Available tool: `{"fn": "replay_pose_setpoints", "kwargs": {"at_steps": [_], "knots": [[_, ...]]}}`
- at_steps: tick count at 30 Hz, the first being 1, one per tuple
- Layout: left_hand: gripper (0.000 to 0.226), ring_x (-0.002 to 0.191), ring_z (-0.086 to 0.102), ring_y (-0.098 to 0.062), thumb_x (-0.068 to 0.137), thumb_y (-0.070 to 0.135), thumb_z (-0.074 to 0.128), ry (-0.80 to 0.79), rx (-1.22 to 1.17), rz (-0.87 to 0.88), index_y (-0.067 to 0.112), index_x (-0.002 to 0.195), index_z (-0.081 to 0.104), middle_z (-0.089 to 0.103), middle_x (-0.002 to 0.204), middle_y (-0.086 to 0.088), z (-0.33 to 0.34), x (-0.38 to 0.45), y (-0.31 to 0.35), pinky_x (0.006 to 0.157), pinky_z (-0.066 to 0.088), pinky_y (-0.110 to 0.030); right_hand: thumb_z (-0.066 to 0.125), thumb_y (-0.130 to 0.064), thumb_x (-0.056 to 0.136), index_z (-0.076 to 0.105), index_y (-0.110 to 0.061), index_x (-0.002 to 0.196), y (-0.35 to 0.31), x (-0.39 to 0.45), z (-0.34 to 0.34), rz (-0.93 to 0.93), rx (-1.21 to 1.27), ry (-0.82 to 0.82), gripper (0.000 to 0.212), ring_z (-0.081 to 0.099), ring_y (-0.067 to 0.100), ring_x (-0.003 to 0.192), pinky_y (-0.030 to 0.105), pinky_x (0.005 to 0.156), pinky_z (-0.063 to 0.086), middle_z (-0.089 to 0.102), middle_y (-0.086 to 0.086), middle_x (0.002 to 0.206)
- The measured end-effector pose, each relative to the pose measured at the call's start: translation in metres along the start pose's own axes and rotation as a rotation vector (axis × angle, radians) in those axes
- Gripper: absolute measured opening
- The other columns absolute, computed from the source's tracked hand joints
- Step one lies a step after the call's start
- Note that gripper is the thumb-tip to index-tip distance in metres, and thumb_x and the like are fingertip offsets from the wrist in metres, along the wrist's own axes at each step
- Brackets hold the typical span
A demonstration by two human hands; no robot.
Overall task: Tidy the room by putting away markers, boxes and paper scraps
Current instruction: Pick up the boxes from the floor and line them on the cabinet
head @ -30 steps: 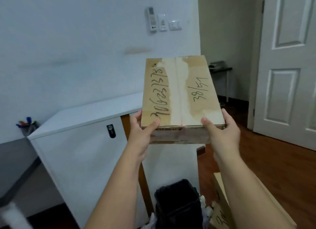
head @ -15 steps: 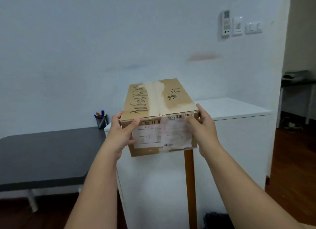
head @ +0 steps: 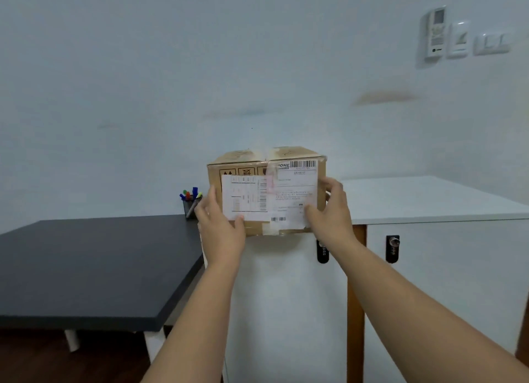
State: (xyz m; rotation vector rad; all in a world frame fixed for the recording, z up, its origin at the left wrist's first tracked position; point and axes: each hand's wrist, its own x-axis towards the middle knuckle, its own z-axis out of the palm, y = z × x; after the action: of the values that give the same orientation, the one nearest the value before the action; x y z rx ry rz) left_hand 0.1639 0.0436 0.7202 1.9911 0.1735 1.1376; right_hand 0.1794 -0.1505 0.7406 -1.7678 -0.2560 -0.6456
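Plain white wall (head: 171, 68) filling the background, white cabinet (head: 429, 199) sitting in front of it on the right, black table (head: 86, 262) on the left. Left hand (head: 220, 228) is gripping the lower left corner of a cardboard box (head: 266, 191), thumb pressing on the front face over the shipping label (head: 269, 199), other fingers hidden round the left side. Right hand (head: 329, 214) is holding the right edge of the box, thumb lying on the label's lower right, fingers wrapping the right side. Box is sitting upright at the cabinet's front left corner, label facing the camera, taped seam on top; cannot tell if its bottom is resting on the cabinet top or just above it. Pen cup (head: 190, 205) with coloured markers (head: 190, 193) is standing at the table's back right corner, just left of the box. Two black locks (head: 392, 248) showing on the cabinet front below the hands. Remote holder and switches (head: 458, 36) hanging on the wall, upper right
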Motion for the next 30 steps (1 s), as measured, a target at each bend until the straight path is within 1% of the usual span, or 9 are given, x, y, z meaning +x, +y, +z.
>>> {"fn": "replay_pose_setpoints", "kwargs": {"at_steps": [3, 6, 8, 10, 12, 17, 20, 25, 30], "knots": [[0.08, 0.138, 0.028, -0.027, 0.086, 0.008, 0.063, -0.075, 0.146, 0.096, 0.026, 0.15, 0.018, 0.002, 0.158, 0.0, 0.018, 0.001, -0.012, 0.1, 0.041, -0.034, 0.057, -0.009, 0.089, 0.038, -0.019, 0.139, 0.015, 0.008, 0.015, 0.002, -0.121, -0.095, 0.054, 0.043, 0.014, 0.128, 0.017, 0.097, 0.033, 0.032, 0.002, 0.144], [0.077, 0.148, 0.004, -0.026, 0.092, 0.019, 0.056, -0.187, 0.218, 0.093, 0.019, 0.154, 0.009, -0.012, 0.16, 0.005, 0.032, 0.007, -0.019, 0.111, 0.03, -0.035, 0.056, -0.01, 0.088, 0.033, -0.019, 0.142, 0.028, 0.018, 0.023, -0.015, -0.2, -0.176, 0.06, 0.04, 0.016, 0.131, 0.018, 0.098, 0.031, 0.026, 0.001, 0.148], [0.075, 0.149, -0.005, -0.026, 0.095, 0.028, 0.05, -0.259, 0.307, 0.101, 0.017, 0.155, 0.006, -0.014, 0.161, 0.004, 0.041, 0.013, -0.025, 0.116, 0.024, -0.041, 0.055, -0.013, 0.088, 0.028, -0.021, 0.146, 0.034, 0.028, 0.027, -0.017, -0.262, -0.216, 0.064, 0.037, 0.017, 0.135, 0.019, 0.099, 0.03, 0.022, 0.0, 0.152], [0.071, 0.149, -0.006, -0.029, 0.097, 0.036, 0.043, -0.322, 0.417, 0.139, 0.016, 0.155, 0.007, -0.013, 0.162, 0.002, 0.049, 0.02, -0.032, 0.12, 0.016, -0.05, 0.055, -0.015, 0.088, 0.024, -0.023, 0.149, 0.039, 0.038, 0.033, 0.004, -0.306, -0.25, 0.068, 0.032, 0.02, 0.139, 0.024, 0.104, 0.031, 0.017, 0.001, 0.157], [0.065, 0.149, -0.005, -0.029, 0.098, 0.042, 0.036, -0.368, 0.506, 0.165, 0.018, 0.154, 0.011, -0.012, 0.162, 0.002, 0.058, 0.027, -0.039, 0.118, 0.006, -0.057, 0.053, -0.018, 0.088, 0.02, -0.025, 0.151, 0.042, 0.046, 0.038, 0.021, -0.349, -0.28, 0.072, 0.031, 0.023, 0.14, 0.031, 0.109, 0.034, 0.014, 0.001, 0.158], [0.06, 0.15, -0.006, -0.023, 0.099, 0.049, 0.024, -0.405, 0.565, 0.152, 0.024, 0.153, 0.014, -0.011, 0.163, 0.004, 0.074, 0.05, -0.047, 0.112, -0.011, -0.063, 0.049, -0.023, 0.091, 0.016, -0.027, 0.153, 0.052, 0.064, 0.051, 0.05, -0.452, -0.327, 0.071, 0.029, 0.028, 0.141, 0.036, 0.113, 0.032, 0.011, 0.005, 0.159], [0.061, 0.15, -0.006, -0.024, 0.099, 0.052, 0.022, -0.416, 0.583, 0.144, 0.025, 0.154, 0.015, -0.01, 0.163, 0.003, 0.083, 0.064, -0.052, 0.112, -0.013, -0.063, 0.05, -0.025, 0.091, 0.014, -0.027, 0.153, 0.061, 0.075, 0.057, 0.056, -0.492, -0.361, 0.072, 0.027, 0.029, 0.143, 0.038, 0.114, 0.03, 0.009, 0.009, 0.16], [0.062, 0.149, -0.013, -0.026, 0.099, 0.054, 0.018, -0.476, 0.629, 0.129, 0.028, 0.154, 0.011, -0.013, 0.163, 0.005, 0.095, 0.079, -0.061, 0.111, -0.012, -0.064, 0.047, -0.032, 0.093, 0.01, -0.027, 0.154, 0.073, 0.09, 0.066, 0.018, -0.632, -0.386, 0.071, 0.029, 0.029, 0.141, 0.04, 0.109, 0.035, 0.008, 0.008, 0.161], [0.065, 0.148, -0.018, -0.029, 0.097, 0.058, 0.02, -0.6, 0.653, 0.119, 0.028, 0.154, 0.01, -0.01, 0.163, 0.004, 0.102, 0.093, -0.065, 0.111, -0.013, -0.063, 0.037, -0.042, 0.094, 0.019, -0.025, 0.152, 0.081, 0.1, 0.079, 0.049, -0.867, -0.385, 0.063, 0.034, 0.031, 0.136, 0.045, 0.107, 0.03, 0.025, 0.01, 0.155]]}}
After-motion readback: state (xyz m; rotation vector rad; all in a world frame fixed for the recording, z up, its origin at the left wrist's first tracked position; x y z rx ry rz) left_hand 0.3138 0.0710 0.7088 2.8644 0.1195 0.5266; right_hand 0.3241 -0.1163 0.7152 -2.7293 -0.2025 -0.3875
